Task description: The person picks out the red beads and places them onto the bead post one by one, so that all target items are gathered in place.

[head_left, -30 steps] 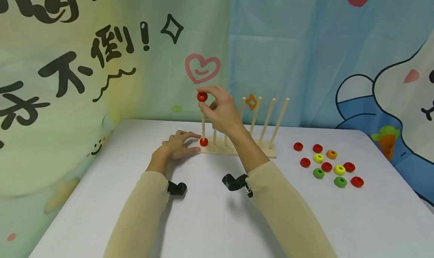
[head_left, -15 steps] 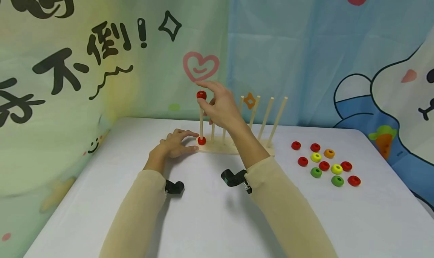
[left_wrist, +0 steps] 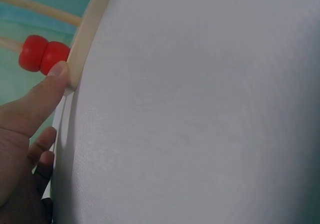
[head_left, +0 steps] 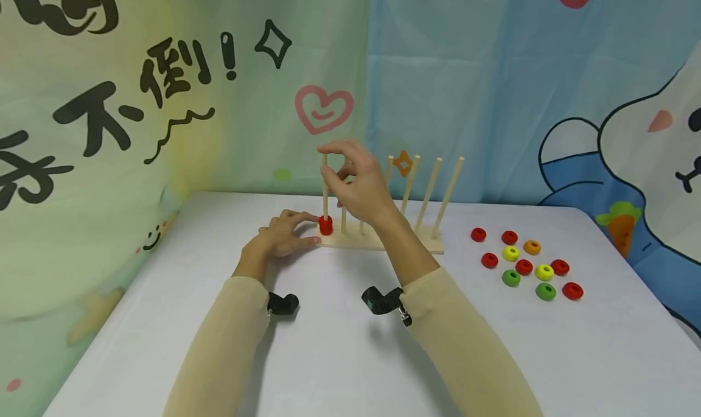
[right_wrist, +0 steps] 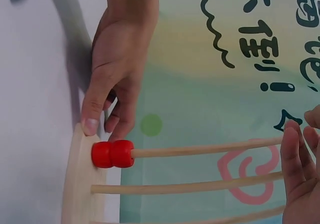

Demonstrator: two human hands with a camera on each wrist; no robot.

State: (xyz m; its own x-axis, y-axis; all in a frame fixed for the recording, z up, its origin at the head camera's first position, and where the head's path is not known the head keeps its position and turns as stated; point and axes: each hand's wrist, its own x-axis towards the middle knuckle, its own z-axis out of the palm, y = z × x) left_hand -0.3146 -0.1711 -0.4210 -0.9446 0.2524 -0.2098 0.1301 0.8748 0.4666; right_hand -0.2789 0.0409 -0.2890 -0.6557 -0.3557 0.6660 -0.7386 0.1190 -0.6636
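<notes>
Two red beads (head_left: pixel 325 225) sit stacked at the foot of the leftmost peg (head_left: pixel 325 195) of a wooden peg rack (head_left: pixel 358 239). My left hand (head_left: pixel 282 233) touches the rack's left end, thumb at the front corner and index finger toward the back. In the left wrist view the thumb (left_wrist: pixel 56 77) lies close beside the lower red bead (left_wrist: pixel 54 57). My right hand (head_left: pixel 361 182) is by the top of that peg, thumb and index finger bent with a gap between them and no bead there. It hides parts of the neighbouring pegs.
Loose beads lie on the white table (head_left: pixel 328 344) to the right: several red beads (head_left: pixel 572 291), yellow beads (head_left: pixel 544 272), green beads (head_left: pixel 546 291) and an orange bead (head_left: pixel 532 247). Taller bare pegs (head_left: pixel 449 198) stand at the rack's right. A printed cloth (head_left: pixel 438 88) hangs behind.
The red bead that my right hand held at the peg's top has dropped down the peg onto the lower red bead. My right hand has let go; the left hand stays at the rack.
</notes>
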